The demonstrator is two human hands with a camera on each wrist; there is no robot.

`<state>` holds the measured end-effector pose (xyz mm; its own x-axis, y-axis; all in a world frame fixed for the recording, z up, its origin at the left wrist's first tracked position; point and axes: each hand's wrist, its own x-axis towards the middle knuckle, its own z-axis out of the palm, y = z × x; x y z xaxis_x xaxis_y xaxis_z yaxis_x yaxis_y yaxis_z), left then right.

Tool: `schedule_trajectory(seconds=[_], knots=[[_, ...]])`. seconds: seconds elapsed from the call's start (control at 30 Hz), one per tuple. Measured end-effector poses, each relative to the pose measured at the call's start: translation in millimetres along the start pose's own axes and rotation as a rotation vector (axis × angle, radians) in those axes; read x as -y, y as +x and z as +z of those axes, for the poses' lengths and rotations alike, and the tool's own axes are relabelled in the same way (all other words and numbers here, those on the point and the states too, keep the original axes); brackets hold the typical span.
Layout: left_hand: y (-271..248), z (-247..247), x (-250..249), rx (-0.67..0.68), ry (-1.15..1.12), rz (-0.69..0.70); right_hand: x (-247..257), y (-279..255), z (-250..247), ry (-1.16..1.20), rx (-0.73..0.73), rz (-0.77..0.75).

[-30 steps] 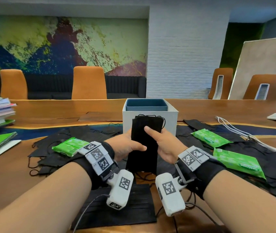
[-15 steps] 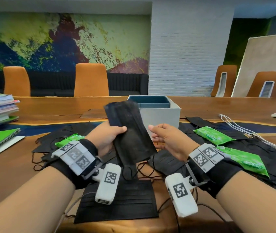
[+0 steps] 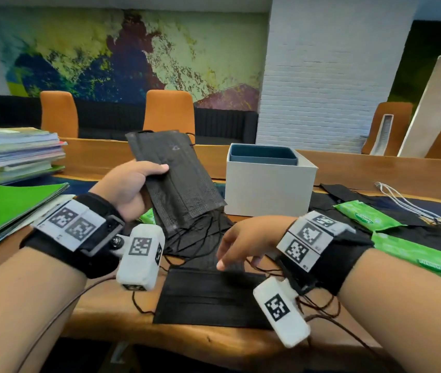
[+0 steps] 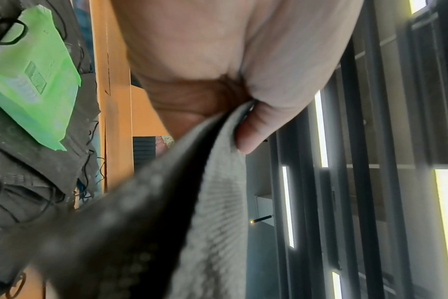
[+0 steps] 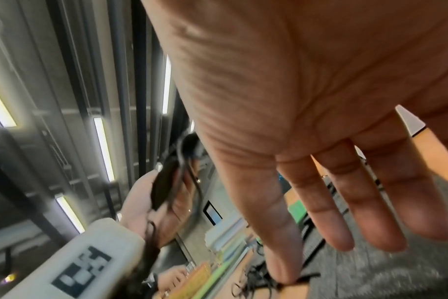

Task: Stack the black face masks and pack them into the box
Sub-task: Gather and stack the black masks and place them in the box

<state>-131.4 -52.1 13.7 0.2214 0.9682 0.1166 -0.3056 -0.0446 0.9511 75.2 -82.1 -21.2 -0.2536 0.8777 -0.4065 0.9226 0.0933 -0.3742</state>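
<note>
My left hand (image 3: 130, 187) grips a small stack of black face masks (image 3: 176, 173) by its left edge, held up and tilted left of the white box (image 3: 267, 189). The left wrist view shows the thumb (image 4: 258, 125) pinching the stack (image 4: 192, 202). The box has a blue inner tray (image 3: 263, 157) and stands open-topped. My right hand (image 3: 241, 246) hovers, fingers spread and empty, just above a single black mask (image 3: 208, 297) lying flat at the table's near edge. In the right wrist view the fingers (image 5: 358, 202) are straight, with the held stack (image 5: 166, 182) behind.
More black masks (image 3: 429, 238) lie scattered on the wooden table (image 3: 133, 319), with green wipe packets (image 3: 415, 254) on them at the right. A pile of books (image 3: 12, 154) and green folders (image 3: 7, 208) sit at the left. White cords (image 3: 415, 200) lie far right.
The left hand lifted the mask stack up and leftward, away from the box front. The right hand let go of the stack and dropped down towards the flat mask near the table edge.
</note>
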Motion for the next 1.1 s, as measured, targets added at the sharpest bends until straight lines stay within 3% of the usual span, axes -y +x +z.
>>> schedule_trajectory(seconds=[0.4,0.53,0.7,0.87,1.1], knots=[[2.2,-9.8,-6.3,0.038,-0.002,0.024,13.6,26.2,10.1,-0.274,0.09,0.062],[9.6,-14.9,-2.7,0.004,-0.006,0.011,3.3,25.8,-1.0,-0.217,0.054,0.015],[27.0,-15.1,4.6,-0.047,-0.111,-0.022,-29.2,16.2,-35.2,0.145,-0.132,-0.024],[48.7,7.1,19.0,-0.024,-0.142,-0.074,-58.7,11.7,-52.0,0.775,-0.44,-0.182],[67.7,44.9,45.0,0.061,-0.16,-0.183,-74.9,22.1,-50.6,1.192,-0.617,-0.263]])
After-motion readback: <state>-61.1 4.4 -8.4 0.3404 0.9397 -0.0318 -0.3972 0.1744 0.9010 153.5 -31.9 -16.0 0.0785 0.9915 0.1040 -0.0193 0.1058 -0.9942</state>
